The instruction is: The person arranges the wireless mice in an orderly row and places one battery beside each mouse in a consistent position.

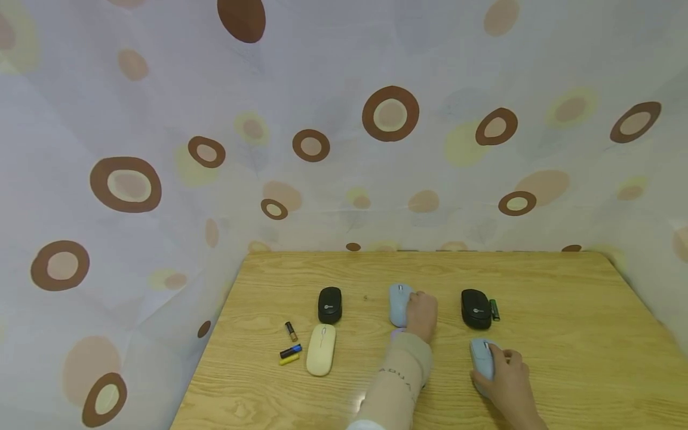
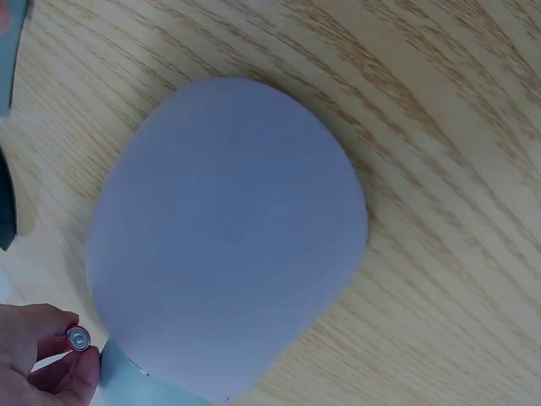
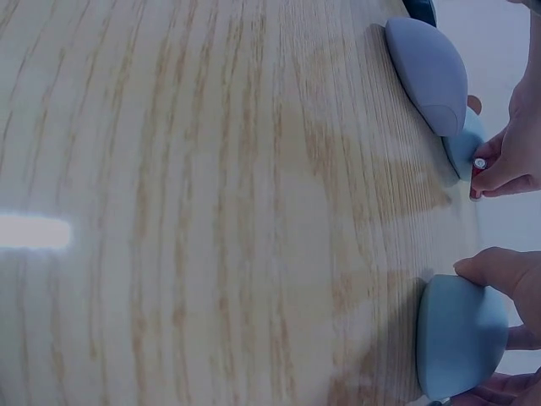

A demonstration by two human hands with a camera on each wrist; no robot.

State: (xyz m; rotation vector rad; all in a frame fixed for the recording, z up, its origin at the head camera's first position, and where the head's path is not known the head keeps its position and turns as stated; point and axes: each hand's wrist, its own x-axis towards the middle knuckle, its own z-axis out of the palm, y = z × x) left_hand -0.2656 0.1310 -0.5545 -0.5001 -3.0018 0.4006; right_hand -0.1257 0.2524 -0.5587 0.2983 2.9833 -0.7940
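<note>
My left hand [image 1: 421, 313] pinches a small battery [image 2: 78, 338], its end facing the camera in the left wrist view; a red side shows in the right wrist view. The hand is right beside a light blue mouse [image 1: 399, 304]. A purple mouse [image 2: 228, 237] lies just nearer than that mouse, mostly hidden by the sleeve in the head view. On the right, my right hand [image 1: 507, 382] grips another light blue mouse [image 1: 482, 358], thumb on one side and fingers on the other. The right wrist view shows this mouse [image 3: 461, 334] close to the tabletop.
Two black mice, one at left [image 1: 329, 304] and one at right [image 1: 475, 309], stand on the wooden table [image 1: 580, 334]. A green battery [image 1: 494, 310] lies beside the right one. Near a cream mouse [image 1: 321, 350] are a dark battery [image 1: 291, 331], a blue-black battery [image 1: 291, 351] and a yellow battery [image 1: 289, 360].
</note>
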